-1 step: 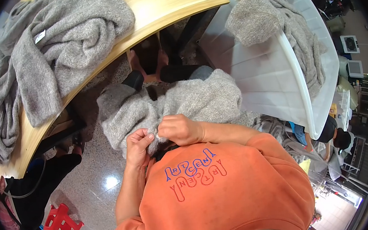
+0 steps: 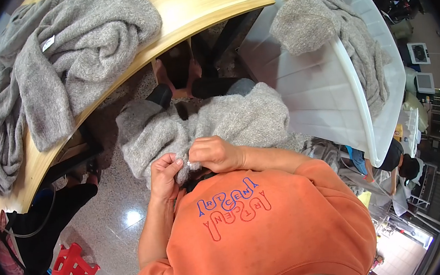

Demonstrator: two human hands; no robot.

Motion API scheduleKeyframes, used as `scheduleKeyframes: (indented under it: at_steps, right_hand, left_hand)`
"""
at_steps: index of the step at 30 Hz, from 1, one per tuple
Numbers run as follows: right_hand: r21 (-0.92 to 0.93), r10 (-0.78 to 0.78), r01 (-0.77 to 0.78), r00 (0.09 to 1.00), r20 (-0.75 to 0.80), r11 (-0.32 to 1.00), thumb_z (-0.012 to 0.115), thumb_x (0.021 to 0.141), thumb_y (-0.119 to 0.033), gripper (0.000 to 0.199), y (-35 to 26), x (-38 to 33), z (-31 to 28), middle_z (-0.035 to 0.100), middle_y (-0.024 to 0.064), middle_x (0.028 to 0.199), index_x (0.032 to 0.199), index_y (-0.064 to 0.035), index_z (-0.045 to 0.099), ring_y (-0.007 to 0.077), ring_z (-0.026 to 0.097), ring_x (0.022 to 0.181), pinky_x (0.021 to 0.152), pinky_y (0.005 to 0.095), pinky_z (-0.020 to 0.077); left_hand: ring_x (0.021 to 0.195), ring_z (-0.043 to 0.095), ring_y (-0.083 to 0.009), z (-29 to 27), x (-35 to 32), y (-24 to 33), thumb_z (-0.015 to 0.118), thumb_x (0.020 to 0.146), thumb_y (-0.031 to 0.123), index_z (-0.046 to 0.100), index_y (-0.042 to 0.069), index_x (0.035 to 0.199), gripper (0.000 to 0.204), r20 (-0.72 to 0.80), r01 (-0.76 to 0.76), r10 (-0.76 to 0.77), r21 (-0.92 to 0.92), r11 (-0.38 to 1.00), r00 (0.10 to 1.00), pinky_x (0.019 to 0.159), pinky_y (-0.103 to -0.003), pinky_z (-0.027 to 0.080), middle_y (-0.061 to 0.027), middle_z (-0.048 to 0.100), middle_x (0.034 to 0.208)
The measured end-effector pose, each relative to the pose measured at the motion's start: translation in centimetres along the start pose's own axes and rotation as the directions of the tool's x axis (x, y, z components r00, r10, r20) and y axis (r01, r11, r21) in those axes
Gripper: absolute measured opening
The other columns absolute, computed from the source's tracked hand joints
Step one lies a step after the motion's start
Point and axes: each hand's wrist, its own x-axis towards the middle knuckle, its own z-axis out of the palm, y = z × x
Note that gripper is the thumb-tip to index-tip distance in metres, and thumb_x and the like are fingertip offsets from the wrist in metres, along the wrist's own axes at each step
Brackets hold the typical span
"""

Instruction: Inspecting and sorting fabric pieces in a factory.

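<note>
Wooden table (image 2: 207, 1) bars front left, white bin (image 2: 299, 77) front right; hands (image 2: 213, 154) could perhaps pass between, in shadow.

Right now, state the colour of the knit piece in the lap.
The knit piece is light grey, faintly mottled, best seen in the head view.

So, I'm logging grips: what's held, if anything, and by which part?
Left hand and right hand pinch the grey knit garment at its side nearest the orange top.

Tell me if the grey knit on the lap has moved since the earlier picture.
No: the grey knit shows no visible shift against the wooden table.
</note>
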Motion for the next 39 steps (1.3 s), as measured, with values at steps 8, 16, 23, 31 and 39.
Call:
scheduleKeyframes:
  at_steps: [8,16,23,31,39]
  right_hand:
    - [0.384,0.631,-0.585,0.776,0.010,0.714,0.054,0.064,0.000,0.024,0.4,-0.1,0.8,0.054,0.0046,0.079,0.088,0.0000,0.056,0.0110,0.051,0.070,0.061,0.0251,0.0416]
    - [0.377,0.659,-0.670,0.730,0.180,0.640,0.050,0.065,-0.006,0.009,1.2,-1.3,1.6,0.046,0.0100,0.051,0.070,0.0020,0.054,0.0097,0.046,0.050,0.048,0.0304,0.0391]
    - [0.507,0.689,-0.663,0.704,0.172,0.551,0.051,0.066,-0.004,0.009,1.6,-1.9,1.8,0.052,0.0066,0.054,0.071,0.0013,0.055,0.0084,0.047,0.053,0.050,0.0286,0.0401]
    - [0.622,0.639,-0.680,0.685,0.349,0.389,0.053,0.067,-0.003,0.010,1.5,-1.5,1.8,0.054,0.0014,0.062,0.075,0.0021,0.057,0.0054,0.047,0.061,0.055,0.0241,0.0402]
    - [0.426,0.604,-0.623,0.772,0.200,0.656,0.055,0.063,-0.004,0.021,1.0,-1.5,0.9,0.054,0.0059,0.068,0.085,-0.0017,0.057,0.0106,0.050,0.060,0.057,0.0263,0.0421]
  left_hand:
    - [0.056,0.045,-0.0050,0.9,-0.2,-0.2,0.056,0.076,-0.001,0.058,0.002,0.075,0.004,-0.060,-0.071,0.089,0.257,0.964,0.994,0.049,-0.020,0.036,0.0013,0.053,0.066]
    - [0.054,0.043,-0.0060,0.0,0.2,0.1,0.055,0.078,0.003,0.055,0.003,0.069,0.010,-0.031,0.010,-0.007,0.069,0.998,0.999,0.051,-0.020,0.035,0.0017,0.050,0.063]
    - [0.053,0.045,-0.0036,0.1,-0.1,0.4,0.059,0.076,0.003,0.058,0.001,0.074,0.003,0.018,0.018,-0.028,0.417,0.909,0.999,0.046,-0.019,0.035,0.0012,0.055,0.063]
    - [0.051,0.045,-0.0039,-0.1,0.2,-1.0,0.059,0.073,0.000,0.058,0.001,0.070,0.003,-0.096,-0.061,0.127,0.507,0.860,0.987,0.045,-0.020,0.035,0.0014,0.054,0.059]
    - [0.053,0.049,-0.0073,-0.3,0.5,-0.4,0.058,0.075,0.003,0.056,0.002,0.070,0.005,0.041,0.061,-0.062,0.047,0.997,0.997,0.049,-0.020,0.040,-0.0022,0.057,0.066]
